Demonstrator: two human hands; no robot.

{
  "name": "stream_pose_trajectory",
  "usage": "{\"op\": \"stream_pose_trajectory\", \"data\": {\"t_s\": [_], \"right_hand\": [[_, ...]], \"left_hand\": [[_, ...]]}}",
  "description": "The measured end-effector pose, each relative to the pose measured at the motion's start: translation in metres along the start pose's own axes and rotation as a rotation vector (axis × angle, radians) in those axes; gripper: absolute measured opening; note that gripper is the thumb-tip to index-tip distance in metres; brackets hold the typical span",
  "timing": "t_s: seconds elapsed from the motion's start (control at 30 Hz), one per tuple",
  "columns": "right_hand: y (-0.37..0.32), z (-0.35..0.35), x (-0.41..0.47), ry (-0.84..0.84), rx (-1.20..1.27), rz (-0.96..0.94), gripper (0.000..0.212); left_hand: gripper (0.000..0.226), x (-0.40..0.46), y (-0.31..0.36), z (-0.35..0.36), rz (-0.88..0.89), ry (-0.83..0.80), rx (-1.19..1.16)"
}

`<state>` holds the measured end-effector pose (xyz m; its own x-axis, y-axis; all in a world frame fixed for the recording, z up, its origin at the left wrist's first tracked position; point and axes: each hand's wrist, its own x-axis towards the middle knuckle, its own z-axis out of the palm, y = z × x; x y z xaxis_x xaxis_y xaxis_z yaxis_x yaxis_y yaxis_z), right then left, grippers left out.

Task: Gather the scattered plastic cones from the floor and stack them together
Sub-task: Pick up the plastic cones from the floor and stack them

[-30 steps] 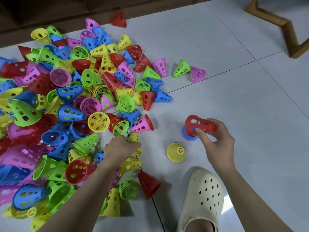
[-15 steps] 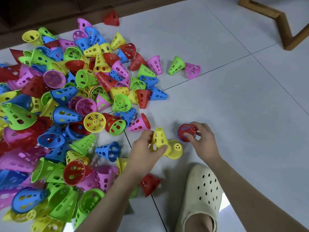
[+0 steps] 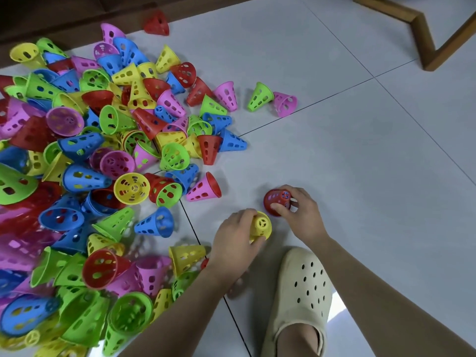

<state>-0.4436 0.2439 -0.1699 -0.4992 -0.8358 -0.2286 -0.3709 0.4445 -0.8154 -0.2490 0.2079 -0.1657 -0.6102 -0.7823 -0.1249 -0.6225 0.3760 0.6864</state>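
Observation:
A big heap of perforated plastic cones [image 3: 85, 161] in red, blue, green, yellow and pink covers the left of the tiled floor. My left hand [image 3: 237, 240] grips a yellow cone [image 3: 261, 225] standing upright on the floor. Just right of it, my right hand [image 3: 300, 215] holds a red cone [image 3: 277, 200] upright on the floor, fingers curled round it; blue shows through its top. The two cones stand side by side, close together.
My foot in a cream clog [image 3: 298, 300] rests just below the hands. A wooden furniture leg [image 3: 422, 34] stands at the top right. Green [image 3: 260, 96] and pink [image 3: 284, 104] cones lie apart from the heap. Dark wood skirting [image 3: 64, 16] runs along the back.
My left hand lifted a yellow cone from the heap's edge and set it over the yellow cone on the floor. My right hand lowered the red cone onto the blue one.

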Motion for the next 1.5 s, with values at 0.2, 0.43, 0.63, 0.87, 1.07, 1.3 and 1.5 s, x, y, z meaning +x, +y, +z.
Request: {"op": "stream_pose_trajectory", "data": {"t_s": [0.2, 0.43, 0.63, 0.87, 1.07, 1.3, 1.5], "right_hand": [[-0.009, -0.005, 0.009, -0.073, 0.014, 0.106, 0.042], [-0.052, 0.012, 0.024, 0.073, -0.072, -0.111, 0.032], [-0.105, 0.064, 0.038, -0.110, -0.282, -0.592, 0.034], [-0.116, 0.101, 0.064, -0.604, -0.980, -0.612, 0.090], [-0.109, 0.095, 0.070, -0.556, -1.024, -0.520, 0.066], [-0.108, 0.096, 0.064, -0.606, -1.314, -0.341, 0.068], [-0.100, 0.094, 0.062, -0.507, -1.067, -0.248, 0.060]], "left_hand": [[0.050, -0.002, -0.025, -0.007, 0.015, -0.052, 0.146], [0.043, -0.026, -0.041, -0.061, 0.034, 0.074, 0.107], [0.045, -0.050, -0.100, -0.127, -0.334, 0.179, 0.199], [0.091, -0.061, -0.133, -0.120, -0.284, -0.223, 0.445], [0.055, -0.046, -0.116, -0.112, -0.279, -0.172, 0.474], [0.052, -0.046, -0.103, -0.111, -0.286, -0.085, 0.343], [0.057, -0.045, -0.093, -0.111, -0.269, 0.039, 0.134]]}}
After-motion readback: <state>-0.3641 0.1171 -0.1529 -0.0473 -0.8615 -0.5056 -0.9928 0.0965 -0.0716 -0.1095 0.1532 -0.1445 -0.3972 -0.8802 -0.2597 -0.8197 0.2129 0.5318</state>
